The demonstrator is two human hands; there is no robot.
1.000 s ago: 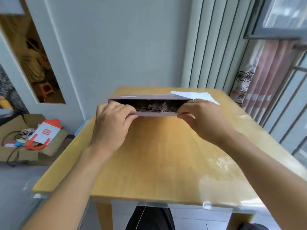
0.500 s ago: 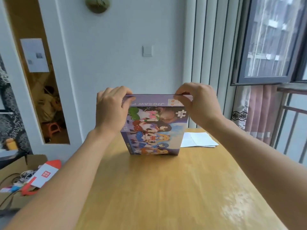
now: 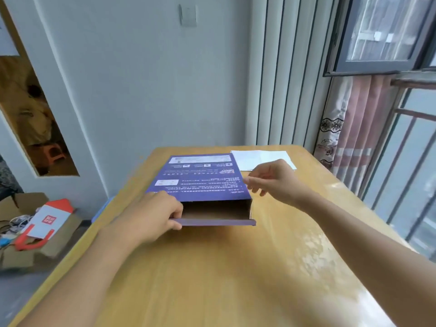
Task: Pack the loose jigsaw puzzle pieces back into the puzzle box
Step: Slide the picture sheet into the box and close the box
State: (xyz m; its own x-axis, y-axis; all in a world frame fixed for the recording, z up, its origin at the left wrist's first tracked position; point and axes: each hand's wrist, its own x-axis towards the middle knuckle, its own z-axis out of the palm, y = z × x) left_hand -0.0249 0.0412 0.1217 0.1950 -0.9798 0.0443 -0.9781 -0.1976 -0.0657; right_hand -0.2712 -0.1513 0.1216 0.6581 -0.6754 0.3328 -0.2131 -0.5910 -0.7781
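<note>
Box (image 3: 200, 180) lies flat on bench (image 3: 212, 267); left grip (image 3: 151, 215) pinches its near flap at 9 o'clock, right grip (image 3: 273, 180) spread loose at 3 o'clock.

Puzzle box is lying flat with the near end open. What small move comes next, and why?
Probably fold the near flap up to shut the open end. The puzzle box lies flat on the table, its open end facing the person and its flap lying out flat. The left hand grips that flap's left corner; the right hand is open by the box's right edge, free to steady it.
</note>
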